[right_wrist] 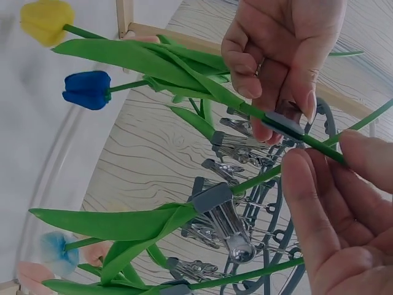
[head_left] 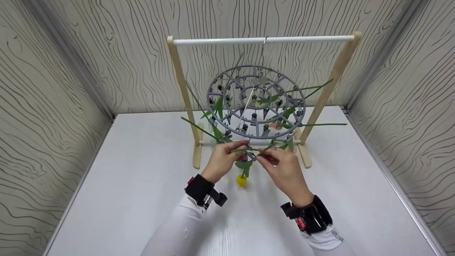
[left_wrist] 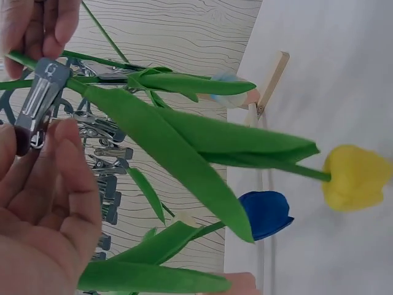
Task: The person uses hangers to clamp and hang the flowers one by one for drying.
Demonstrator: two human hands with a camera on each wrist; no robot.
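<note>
A yellow artificial tulip [left_wrist: 356,178] with long green leaves hangs head-down at the near rim of a round grey clip hanger [head_left: 256,135]. My left hand [head_left: 219,161] pinches a grey and metal clip [left_wrist: 46,89] between thumb and fingers. That clip sits on the tulip's green stem [right_wrist: 322,149]. Just to the right, my right hand [head_left: 287,172] holds the stem's end between thumb and fingers. In the left wrist view a blue tulip [left_wrist: 265,214] hangs behind the yellow one. Another clip [right_wrist: 215,200] grips a neighbouring stem in the right wrist view.
The hanger hangs by a hook [head_left: 265,41] from a white rod [head_left: 220,41] on a wooden stand [head_left: 183,89]. Several other tulips and stems jut out around its rim. A white table [head_left: 149,149] lies beneath, with wood-grain patterned walls [head_left: 138,53] behind and beside.
</note>
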